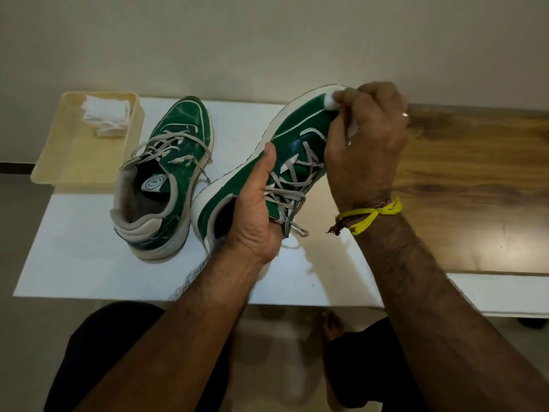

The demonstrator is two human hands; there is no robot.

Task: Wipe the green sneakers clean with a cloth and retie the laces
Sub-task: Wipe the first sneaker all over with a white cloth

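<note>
Green leather-look upper, off-white sole: the held sneaker (267,162) is raised off the white board (74,248) and tilted onto its side, toe pointing up and away. Left hand (255,209) grips it at the collar, thumb laid along the side panel, fingers apparently tucked into the opening. Right hand (365,138) pinches a small white cloth (334,99) and presses it against the toe cap, near the sole edge.

Handling, judged: shoe looks light, carried easily in one hand. Upper seems semi-stiff and smooth, probably slick where damp; sole firm. The collar hold gives a good counter-brace for wiping pressure at the toe. The cloth is soft and bunches, so a firm pinch is needed.

Appearance: held sneaker shows an even, glossy green with thin white piping. Its grey laces (294,185) are loose and untied, ends trailing toward the board.

Second sneaker (166,179) stands upright on the board, just left of the held one, not touching it. Its green panels carry pale streaks and smears; laces slack. Judged not yet wiped.

A cream tray (59,162) at the board's far-left corner holds folded white cloths (107,114). Wood-grain tabletop (475,188) lies to the right.
</note>
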